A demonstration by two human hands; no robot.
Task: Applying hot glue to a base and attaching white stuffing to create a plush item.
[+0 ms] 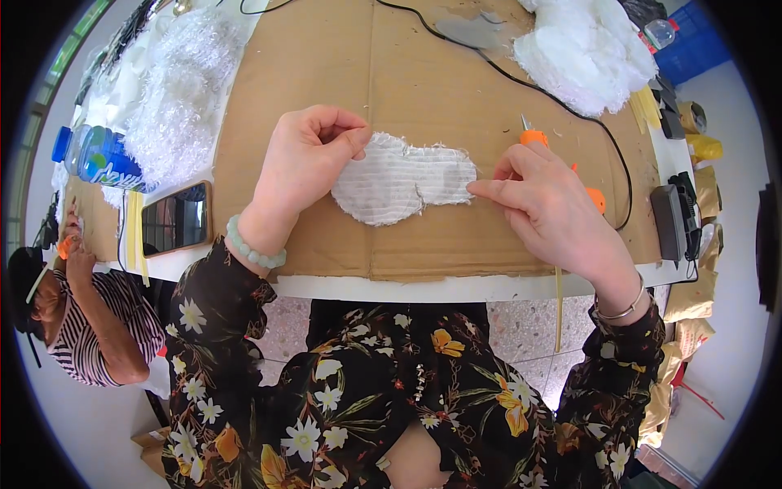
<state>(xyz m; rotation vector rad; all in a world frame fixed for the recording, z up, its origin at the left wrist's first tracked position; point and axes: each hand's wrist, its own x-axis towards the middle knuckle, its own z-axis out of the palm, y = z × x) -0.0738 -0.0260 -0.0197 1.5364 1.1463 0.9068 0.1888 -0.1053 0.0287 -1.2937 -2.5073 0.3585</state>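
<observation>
Leftmost, beyond the near corner of the table [481, 288], a co-worker [104, 326] in a striped top bends over, both hands raised close to something small and orange. Next come a clear bottle [96, 155] with a blue cap and a blue label, a pile of shaggy white fabric [183, 90] and, below that pile, a dark-screened phone [175, 218] lying near the table's front edge. Further right, the left hand [308, 155], a pale green bead bracelet [252, 246] at its wrist, sits over the upper left side of a white cloth piece [391, 186]; its thumb and index finger are drawn together at the rim, though whether they pinch the cloth I cannot tell. The piece lies flat on brown cardboard [444, 90], between the two hands, rounded and broad at left, narrower at right, its edges frayed. At that narrower end is the right hand [533, 200], thumb and index finger held narrow at the border; a firm grip cannot be made out. Partly hidden behind it is an orange tool [597, 198] with a pointed metal tip. A black cable [570, 111] curves past, near a second white fluffy heap [582, 53], and a black device [669, 222] stands at the far right.
</observation>
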